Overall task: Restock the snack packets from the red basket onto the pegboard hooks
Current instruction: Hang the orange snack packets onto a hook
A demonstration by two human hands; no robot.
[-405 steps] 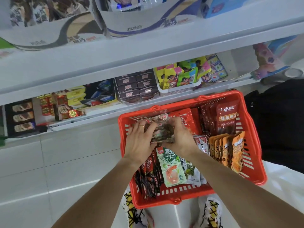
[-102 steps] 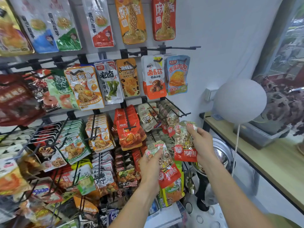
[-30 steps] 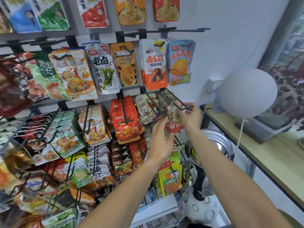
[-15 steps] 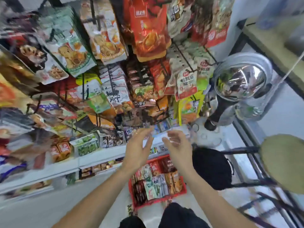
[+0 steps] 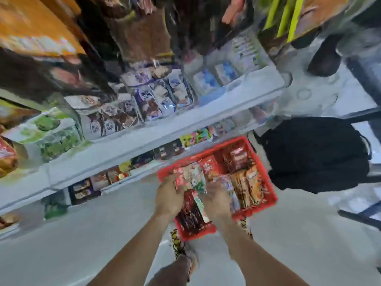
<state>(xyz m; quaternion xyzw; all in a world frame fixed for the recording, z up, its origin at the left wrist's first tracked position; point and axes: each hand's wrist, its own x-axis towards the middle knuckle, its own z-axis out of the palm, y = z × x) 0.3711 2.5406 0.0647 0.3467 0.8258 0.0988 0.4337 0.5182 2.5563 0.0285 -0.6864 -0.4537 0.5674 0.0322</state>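
The frame is motion-blurred. The red basket (image 5: 266, 200) stands on the pale floor below me, filled with snack packets: dark red ones (image 5: 237, 159) at the far side, orange ones (image 5: 250, 187) at the right, dark ones (image 5: 188, 215) at the near left. Both my hands are down in the basket. My left hand (image 5: 168, 195) and my right hand (image 5: 216, 200) lie on either side of a bundle of clear and red packets (image 5: 191, 175). Blur and the packets hide the fingertips, so a grip cannot be made out. The pegboard hooks are out of sight.
White shelves (image 5: 165, 139) with boxed and bagged goods run across the left and middle, just beyond the basket. A black bag (image 5: 315, 153) lies right of the basket. Hanging packets (image 5: 142, 36) fill the top edge. My shoes (image 5: 181, 244) stand by the basket's near rim.
The view has swung down from the pegboard to the floor. Both hands, empty and open above the basket half a second ago, have dropped into it among the packets.
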